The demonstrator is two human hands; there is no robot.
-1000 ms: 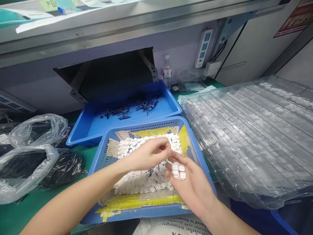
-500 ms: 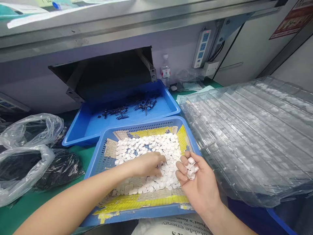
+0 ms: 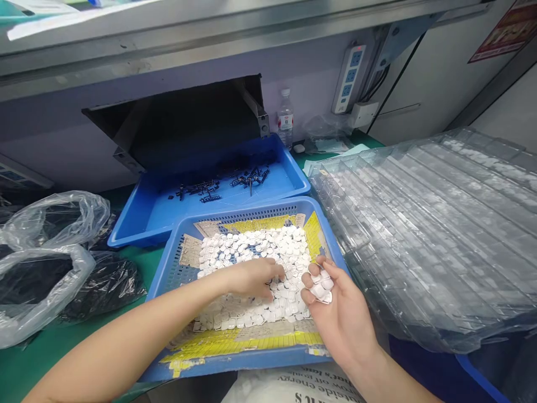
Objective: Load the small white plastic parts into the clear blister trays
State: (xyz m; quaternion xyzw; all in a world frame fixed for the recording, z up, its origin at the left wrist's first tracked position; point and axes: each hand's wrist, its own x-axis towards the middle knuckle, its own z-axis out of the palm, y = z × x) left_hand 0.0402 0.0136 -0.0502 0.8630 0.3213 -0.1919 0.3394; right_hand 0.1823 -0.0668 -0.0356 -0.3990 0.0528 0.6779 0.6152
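A blue perforated basket (image 3: 176, 263) lined with yellow and beige paper holds a heap of small white parts (image 3: 251, 252). My left hand (image 3: 251, 278) rests on the heap with its fingers curled and pinching among the parts. Just to its right, my right hand (image 3: 335, 305) is cupped palm-up over the basket's right side, with a small stack of white parts (image 3: 321, 285) held in its curled fingers.
Behind the basket lies a blue tray (image 3: 155, 215) with black pieces (image 3: 226, 184). Stacked clear plastic trays (image 3: 419, 235) fill the right. Plastic bags with dark contents (image 3: 50, 263) sit at left. A water bottle (image 3: 286, 118) and a power strip (image 3: 348, 78) stand at the back.
My left hand dropped from in front of my right hand down onto the heap. My right hand, still holding white parts, drew slightly back and to the right.
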